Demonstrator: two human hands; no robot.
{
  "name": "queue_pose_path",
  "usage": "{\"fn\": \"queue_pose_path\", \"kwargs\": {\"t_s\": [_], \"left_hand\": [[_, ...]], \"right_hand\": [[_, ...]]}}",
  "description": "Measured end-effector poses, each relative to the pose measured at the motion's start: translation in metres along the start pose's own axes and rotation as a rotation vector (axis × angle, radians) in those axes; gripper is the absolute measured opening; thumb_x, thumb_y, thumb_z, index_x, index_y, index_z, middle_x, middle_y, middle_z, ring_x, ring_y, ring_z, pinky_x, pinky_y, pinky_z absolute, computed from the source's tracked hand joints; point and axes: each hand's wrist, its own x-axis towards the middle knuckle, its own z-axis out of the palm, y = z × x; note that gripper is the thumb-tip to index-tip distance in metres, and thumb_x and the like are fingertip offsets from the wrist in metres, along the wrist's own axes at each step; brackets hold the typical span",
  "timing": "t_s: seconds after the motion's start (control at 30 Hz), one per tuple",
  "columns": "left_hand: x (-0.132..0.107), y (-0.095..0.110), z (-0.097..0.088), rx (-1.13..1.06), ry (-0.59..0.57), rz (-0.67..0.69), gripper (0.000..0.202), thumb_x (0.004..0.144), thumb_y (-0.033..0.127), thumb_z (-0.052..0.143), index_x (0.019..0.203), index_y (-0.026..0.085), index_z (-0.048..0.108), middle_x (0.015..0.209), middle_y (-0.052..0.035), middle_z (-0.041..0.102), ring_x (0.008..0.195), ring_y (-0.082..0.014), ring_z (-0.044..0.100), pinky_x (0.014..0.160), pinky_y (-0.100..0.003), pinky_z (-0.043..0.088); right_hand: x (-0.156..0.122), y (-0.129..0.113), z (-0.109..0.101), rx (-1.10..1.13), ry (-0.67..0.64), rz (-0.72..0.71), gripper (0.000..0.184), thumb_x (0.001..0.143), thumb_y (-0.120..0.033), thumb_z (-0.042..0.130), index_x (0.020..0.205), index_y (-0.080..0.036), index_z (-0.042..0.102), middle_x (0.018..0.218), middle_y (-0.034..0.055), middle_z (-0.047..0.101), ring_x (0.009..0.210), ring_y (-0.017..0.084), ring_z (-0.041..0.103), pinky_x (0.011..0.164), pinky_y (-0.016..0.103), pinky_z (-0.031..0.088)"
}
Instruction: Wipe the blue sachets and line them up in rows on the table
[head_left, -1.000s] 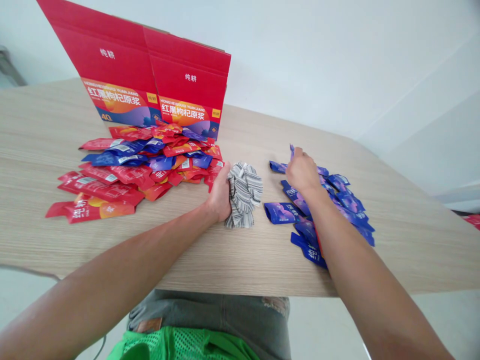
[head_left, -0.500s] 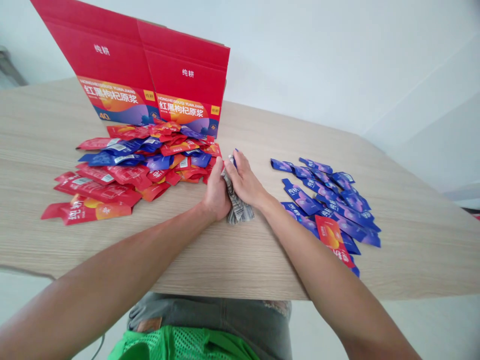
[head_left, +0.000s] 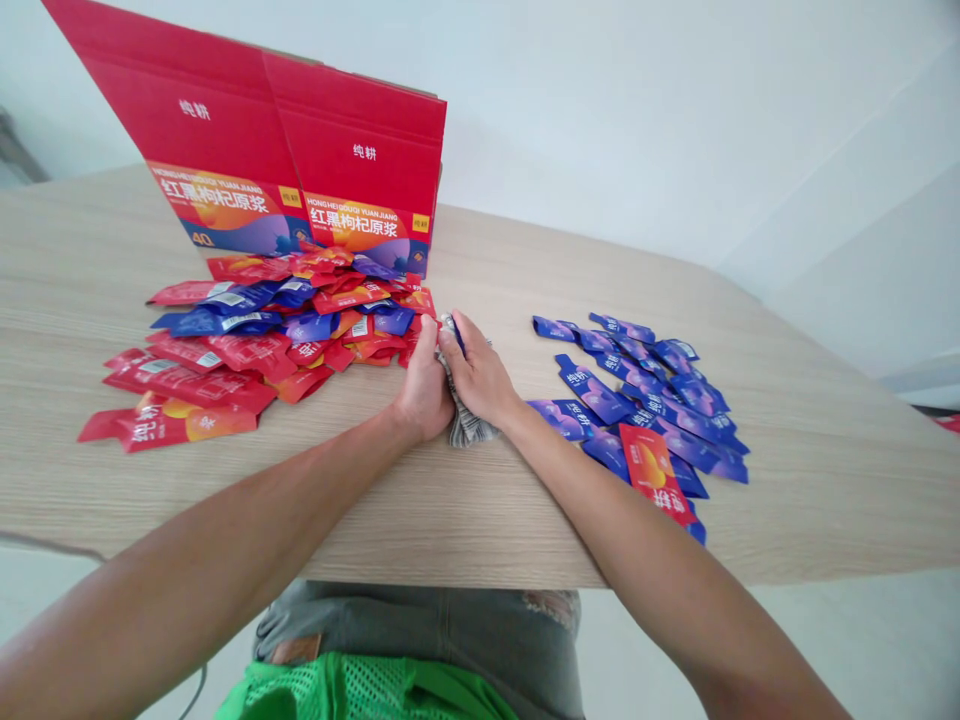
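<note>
My left hand (head_left: 425,390) and my right hand (head_left: 481,375) are pressed together above the middle of the table, closed around a crumpled grey striped cloth (head_left: 471,430). The cloth's lower end fans out below the palms. A bit of dark blue shows near the fingertips; what it belongs to is mostly hidden. Left of my hands lies a heap of red pouches (head_left: 196,420) mixed with blue pouches (head_left: 217,322). To the right, beyond my right forearm, blue pouches (head_left: 596,390) overlap in a loose spread, with one red pouch (head_left: 654,470) lying on top.
A red printed carton (head_left: 352,110) stands upright behind the left heap, close to the wall (head_left: 600,130). The wooden table (head_left: 450,530) ends just in front of my body. My right forearm passes close by the blue pouches.
The view has shifted slightly, so table items appear a little further left. Both hands still clasp the cloth, and more of a blue pouch beside my right forearm is uncovered.
</note>
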Motion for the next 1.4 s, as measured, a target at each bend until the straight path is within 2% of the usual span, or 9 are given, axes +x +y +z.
{"fn": "queue_pose_path", "kwargs": {"t_s": [0.13,0.43,0.63,0.77,0.87,0.97,1.07,1.23,1.4], "left_hand": [[0.000,0.002,-0.003,0.015,0.026,0.025,0.067,0.110,0.064,0.028,0.148,0.023,0.065,0.126,-0.0103,0.081,0.126,-0.0299,0.074,0.110,-0.044,0.057],[0.002,0.007,-0.006,0.017,0.027,0.050,0.066,0.108,0.066,0.032,0.144,0.024,0.069,0.124,-0.0098,0.081,0.126,-0.0324,0.074,0.110,-0.045,0.058],[0.007,0.017,-0.005,-0.005,0.064,0.057,0.062,0.107,0.063,0.037,0.138,0.023,0.072,0.117,-0.0085,0.083,0.121,-0.0336,0.076,0.109,-0.048,0.060],[0.006,0.018,0.000,0.004,-0.003,0.036,0.062,0.106,0.064,0.037,0.139,0.024,0.072,0.119,-0.0080,0.083,0.121,-0.0338,0.076,0.109,-0.051,0.059],[0.003,0.014,0.001,-0.003,-0.039,-0.028,0.066,0.106,0.065,0.035,0.142,0.024,0.071,0.121,-0.0094,0.083,0.121,-0.0337,0.076,0.110,-0.052,0.059],[0.002,0.010,0.000,-0.019,-0.055,-0.037,0.068,0.106,0.066,0.034,0.144,0.021,0.070,0.122,-0.0110,0.082,0.123,-0.0340,0.075,0.112,-0.052,0.057],[0.003,0.008,-0.002,-0.017,-0.067,-0.016,0.067,0.107,0.066,0.034,0.144,0.022,0.070,0.123,-0.0100,0.082,0.127,-0.0337,0.074,0.114,-0.051,0.055],[0.005,0.006,-0.006,0.016,-0.007,0.065,0.063,0.107,0.066,0.036,0.136,0.024,0.074,0.121,-0.0087,0.082,0.127,-0.0325,0.073,0.115,-0.046,0.055],[0.005,0.007,-0.011,0.050,-0.022,0.064,0.063,0.107,0.067,0.035,0.127,0.024,0.077,0.117,-0.0092,0.082,0.126,-0.0323,0.073,0.113,-0.046,0.056]], "right_hand": [[-0.008,-0.010,0.002,0.010,0.013,-0.010,0.080,0.107,-0.076,0.030,0.160,-0.022,0.052,0.164,0.0133,0.055,0.155,0.028,0.049,0.131,0.050,0.037],[-0.015,-0.020,-0.005,0.006,-0.007,-0.001,0.064,0.106,-0.060,0.050,0.161,-0.027,0.054,0.161,0.0068,0.059,0.154,0.032,0.051,0.132,0.056,0.038],[-0.015,-0.024,-0.019,0.181,-0.056,-0.090,0.064,0.107,-0.036,0.047,0.169,-0.024,0.040,0.161,0.0067,0.060,0.149,0.028,0.058,0.130,0.053,0.042],[-0.005,-0.012,-0.027,0.236,0.130,-0.035,0.061,0.110,-0.039,0.038,0.170,-0.027,0.035,0.162,0.0064,0.059,0.149,0.028,0.057,0.125,0.054,0.047],[0.000,0.002,-0.024,0.105,0.208,-0.040,0.055,0.111,-0.038,0.034,0.164,-0.025,0.045,0.165,0.0080,0.055,0.156,0.025,0.047,0.132,0.051,0.038],[-0.002,0.013,-0.016,-0.092,0.160,-0.062,0.054,0.112,-0.044,0.034,0.155,-0.022,0.057,0.172,0.0103,0.044,0.166,0.029,0.030,0.137,0.056,0.025],[-0.007,0.015,-0.007,-0.165,0.080,-0.068,0.065,0.111,-0.059,0.034,0.161,-0.021,0.051,0.176,0.0109,0.037,0.169,0.034,0.018,0.136,0.064,0.019],[-0.011,0.008,0.003,-0.136,-0.060,-0.045,0.094,0.107,-0.075,0.023,0.167,-0.004,0.038,0.174,0.0246,0.036,0.166,0.034,0.028,0.137,0.058,0.022],[-0.014,0.001,0.006,-0.070,-0.018,-0.026,0.087,0.108,-0.072,0.030,0.166,-0.009,0.042,0.172,0.0209,0.042,0.165,0.032,0.033,0.137,0.054,0.024]]}}
